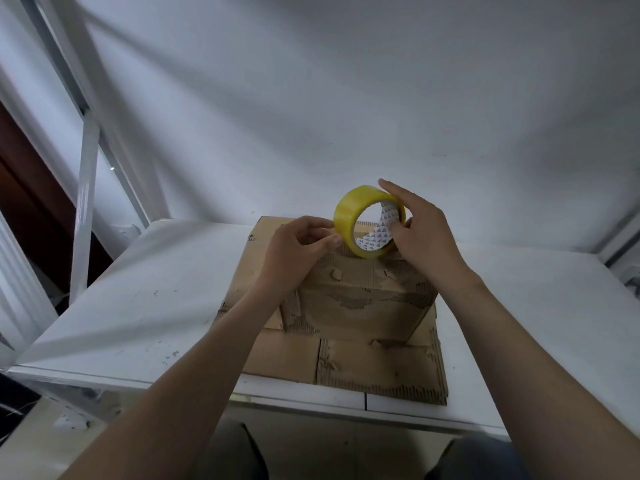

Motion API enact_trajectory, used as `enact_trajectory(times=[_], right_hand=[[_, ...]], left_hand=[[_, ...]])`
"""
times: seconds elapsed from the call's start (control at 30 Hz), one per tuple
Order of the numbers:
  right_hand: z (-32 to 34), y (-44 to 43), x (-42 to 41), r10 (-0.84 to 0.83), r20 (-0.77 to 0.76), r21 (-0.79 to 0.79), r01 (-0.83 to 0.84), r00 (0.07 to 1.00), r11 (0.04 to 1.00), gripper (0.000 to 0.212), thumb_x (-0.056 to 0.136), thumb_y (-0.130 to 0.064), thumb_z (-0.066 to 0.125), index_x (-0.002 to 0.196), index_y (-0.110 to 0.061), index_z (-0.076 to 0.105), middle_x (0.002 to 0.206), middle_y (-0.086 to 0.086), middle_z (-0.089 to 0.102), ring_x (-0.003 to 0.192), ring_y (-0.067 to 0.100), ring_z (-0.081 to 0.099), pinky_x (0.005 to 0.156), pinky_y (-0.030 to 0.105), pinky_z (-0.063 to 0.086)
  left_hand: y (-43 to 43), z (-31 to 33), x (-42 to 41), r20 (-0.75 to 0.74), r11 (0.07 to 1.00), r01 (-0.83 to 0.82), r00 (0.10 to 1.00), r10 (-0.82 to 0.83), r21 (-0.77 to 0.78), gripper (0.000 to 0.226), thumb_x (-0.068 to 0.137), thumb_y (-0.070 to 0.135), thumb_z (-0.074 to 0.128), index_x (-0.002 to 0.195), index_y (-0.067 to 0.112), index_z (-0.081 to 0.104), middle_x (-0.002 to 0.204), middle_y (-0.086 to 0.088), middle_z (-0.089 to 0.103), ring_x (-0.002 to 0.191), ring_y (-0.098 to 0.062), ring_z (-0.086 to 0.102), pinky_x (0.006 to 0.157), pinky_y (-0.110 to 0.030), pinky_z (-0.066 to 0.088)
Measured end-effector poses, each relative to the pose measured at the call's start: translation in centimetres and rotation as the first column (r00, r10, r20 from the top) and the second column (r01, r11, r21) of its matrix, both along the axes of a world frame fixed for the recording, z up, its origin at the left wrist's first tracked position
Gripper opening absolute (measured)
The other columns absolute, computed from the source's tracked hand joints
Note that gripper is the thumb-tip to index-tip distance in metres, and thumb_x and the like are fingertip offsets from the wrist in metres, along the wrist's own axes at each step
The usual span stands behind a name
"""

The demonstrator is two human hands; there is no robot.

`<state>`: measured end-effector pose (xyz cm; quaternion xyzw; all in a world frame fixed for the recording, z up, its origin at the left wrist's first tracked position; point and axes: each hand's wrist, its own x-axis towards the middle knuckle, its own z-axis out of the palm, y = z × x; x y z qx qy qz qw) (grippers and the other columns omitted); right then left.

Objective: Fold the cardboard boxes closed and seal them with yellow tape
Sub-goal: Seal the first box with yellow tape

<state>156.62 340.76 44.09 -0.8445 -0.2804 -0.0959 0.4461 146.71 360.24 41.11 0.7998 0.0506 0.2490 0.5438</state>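
Currently both hands are up on the yellow tape roll (347, 216), held upright just above the far top edge of the cardboard box (363, 306). The right hand (424, 237) grips the roll, fingers over its top and thumb at the core. The left hand (298, 251) pinches at the roll's left edge, fingers curled. The box has a torn outer skin with the corrugation showing, and sits on a wider cardboard piece (381, 370) on the white tabletop (138, 306).

Head-worn view, forward and down, close over table (145, 306)
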Motion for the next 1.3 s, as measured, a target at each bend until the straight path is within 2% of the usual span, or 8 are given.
enact_trajectory(times=[0.07, 0.17, 0.33, 0.43, 0.7, 0.93, 1.2, 1.3], right_hand=[[0.4, 0.0, 0.0, -0.004, -0.026, -0.002, 0.004, 1.0, 1.0, 0.064, 0.096, -0.004, 0.056, 0.147, -0.041, 0.047, 0.149, -0.009, 0.049, 0.091, 0.002, 0.057, 0.099, 0.045, 0.054], [0.6, 0.2, 0.0, -0.008, -0.059, -0.008, 0.008, 0.998, 1.0, 0.064, 0.096, -0.006, 0.061, 0.147, -0.041, 0.046, 0.15, -0.01, 0.049, 0.125, 0.012, 0.053, 0.098, 0.03, 0.054], [0.8, 0.1, 0.0, 0.03, -0.19, 0.044, -0.022, 0.981, 0.999, 0.054, 0.096, -0.004, 0.057, 0.135, -0.042, 0.056, 0.13, -0.001, 0.061, 0.059, 0.021, 0.071, 0.054, 0.028, 0.06], [1.1, -0.2, 0.0, 0.043, -0.209, 0.047, -0.034, 0.977, 0.998, 0.053, 0.094, -0.002, 0.057, 0.132, -0.038, 0.06, 0.125, -0.002, 0.065, 0.047, 0.025, 0.068, 0.049, 0.026, 0.057], [1.2, -0.4, -0.4, 0.072, -0.219, 0.115, -0.047, 0.973, 0.992, 0.054, 0.089, -0.004, 0.062, 0.132, -0.036, 0.061, 0.121, -0.006, 0.063, 0.049, 0.02, 0.067, 0.05, 0.027, 0.057], [0.1, -0.9, -0.7, 0.098, 0.284, -0.037, -0.092, 0.954, 0.995, 0.063, 0.086, -0.003, 0.065, 0.133, -0.044, 0.06, 0.123, -0.011, 0.043, 0.092, -0.001, 0.046, 0.075, 0.006, 0.041], [-2.9, -1.3, -0.2, 0.126, 0.264, -0.054, -0.115, 0.956, 0.992, 0.063, 0.09, -0.001, 0.061, 0.137, -0.043, 0.056, 0.129, -0.01, 0.04, 0.094, 0.01, 0.045, 0.08, 0.004, 0.037], [-2.9, -1.1, 0.1, 0.106, 0.273, -0.057, -0.094, 0.956, 0.994, 0.06, 0.093, -0.008, 0.063, 0.139, -0.045, 0.053, 0.127, -0.011, 0.041, 0.101, 0.003, 0.045, 0.081, 0.009, 0.044]], left_hand=[[-0.2, 0.1, -0.1, 0.028, 1.0, -0.003, 1.0, 0.003, -0.009, 0.029, 0.086, 0.025, 0.081, 0.114, 0.017, 0.074, 0.09, 0.007, 0.077, 0.086, -0.008, 0.073, 0.083, -0.025, 0.059], [-0.3, 0.2, -0.1, 0.065, 0.996, -0.023, 0.997, 0.029, -0.09, 0.034, 0.087, 0.02, 0.08, 0.119, 0.022, 0.07, 0.094, 0.004, 0.076, 0.088, -0.01, 0.073, 0.082, -0.022, 0.058], [-0.2, 0.0, 0.1, 0.122, 0.994, -0.063, 0.99, 0.073, -0.084, 0.019, 0.089, 0.016, 0.076, 0.106, 0.023, 0.079, 0.103, 0.01, 0.075, 0.099, -0.004, 0.069, 0.086, -0.014, 0.052], [-0.2, -0.2, 0.3, 0.133, 0.994, -0.099, 0.986, 0.106, -0.055, 0.015, 0.088, 0.016, 0.077, 0.102, 0.021, 0.081, 0.097, 0.012, 0.075, 0.098, -0.005, 0.068, 0.086, -0.016, 0.051], [-0.5, -0.7, 0.9, 0.104, 0.98, -0.181, 0.98, 0.172, 0.081, 0.015, 0.097, 0.013, 0.062, 0.096, 0.025, 0.069, 0.088, 0.025, 0.066, 0.09, 0.014, 0.058, 0.077, -0.001, 0.04], [-0.6, -0.3, 0.8, 0.111, 0.971, -0.15, 0.985, 0.132, 0.184, 0.014, 0.101, 0.007, 0.051, 0.098, 0.017, 0.06, 0.084, 0.017, 0.066, 0.088, 0.014, 0.057, 0.075, -0.001, 0.036], [-0.3, 0.8, 1.2, -0.154, 0.99, -0.065, 0.985, 0.083, 0.123, 0.018, 0.102, 0.024, 0.051, 0.103, 0.021, 0.068, 0.076, 0.021, 0.072, 0.077, 0.017, 0.06, 0.065, 0.003, 0.036], [-0.2, 1.7, 1.7, -0.255, 0.996, -0.032, 0.965, 0.053, 0.084, 0.022, 0.099, 0.03, 0.06, 0.12, 0.025, 0.059, 0.082, 0.014, 0.075, 0.083, 0.004, 0.066, 0.076, -0.012, 0.046]])
